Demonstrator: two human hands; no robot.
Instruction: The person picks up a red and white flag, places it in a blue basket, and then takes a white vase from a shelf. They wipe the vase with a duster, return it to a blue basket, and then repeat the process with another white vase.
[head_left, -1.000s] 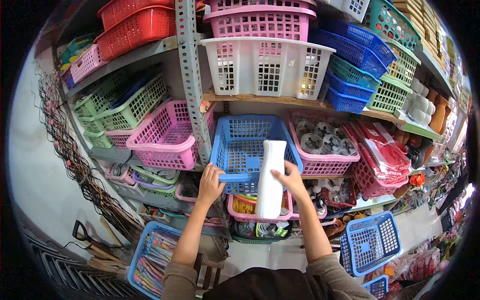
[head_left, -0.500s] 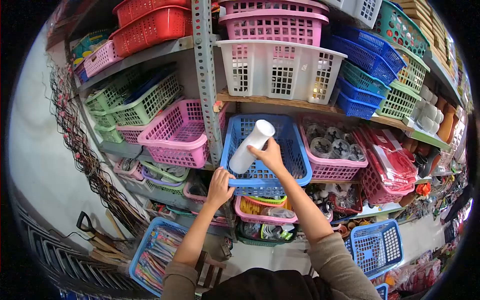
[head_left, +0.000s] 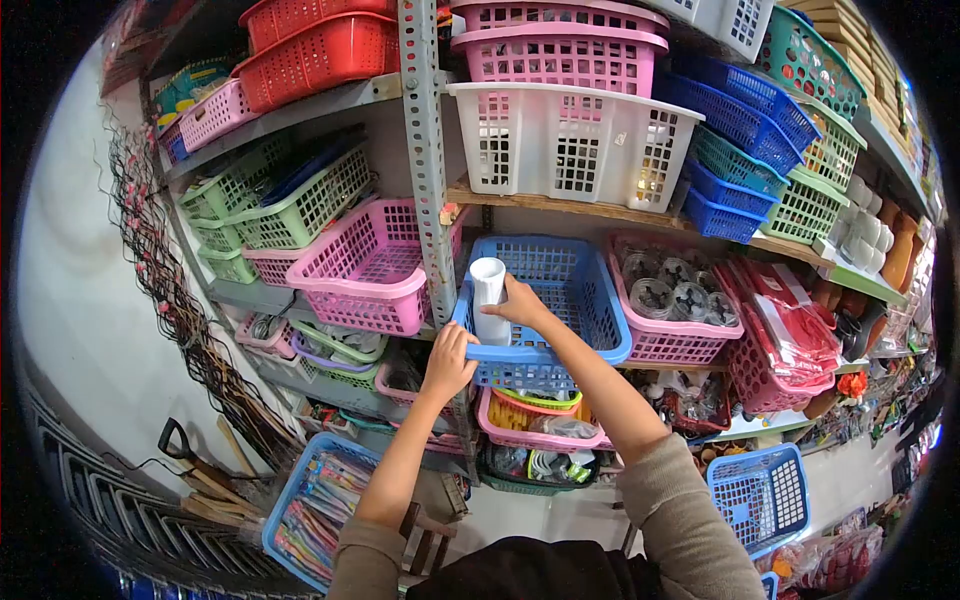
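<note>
A white bottle-shaped container point(head_left: 490, 297) stands nearly upright inside the left front part of a blue basket point(head_left: 585, 352). My right hand point(head_left: 520, 303) is closed on its right side, thumb and fingers around the upper body. My left hand point(head_left: 450, 360) grips the basket's front left corner, its fingers bent over the rim. The basket sits on a shelf beside the grey metal post, and nothing else shows inside it.
A pink basket point(head_left: 680, 342) of clear round containers adjoins on the right. Another pink basket point(head_left: 365, 310) lies left of the perforated post point(head_left: 428, 160). A white basket point(head_left: 575, 140) is above; filled baskets are below.
The white container has gone from tilted to nearly upright and sits further left in the basket, with my right hand still on it. The whole view has shifted slightly.
</note>
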